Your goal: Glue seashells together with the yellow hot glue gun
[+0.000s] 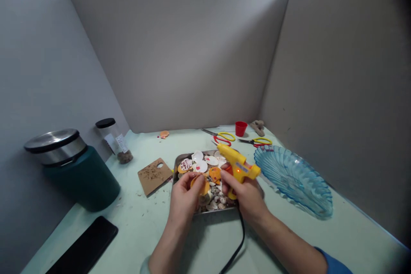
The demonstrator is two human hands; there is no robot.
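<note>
My right hand (239,186) is wrapped round a yellow glue gun (236,162), whose nozzle points up and to the left and whose small orange light glows. From its handle a black cord (241,233) runs down toward me. Pinched in my left hand (187,192) is an orange, shell-like disc (202,185), partly covered by the fingers. Both hands hover over a metal tray (176,167) that holds seashells (215,199) and several round white pieces (201,166), some with red marks. Another orange piece (215,174) lies in the tray between my hands.
Left are a dark green jar (86,177), a black phone (85,246), a clear bottle (114,139) and a brown board (154,175). Scissors (224,137), more scissors (258,141) and a red cup (240,128) lie behind; a blue glass dish (293,180) sits right. Grey panels (180,55) surround the table.
</note>
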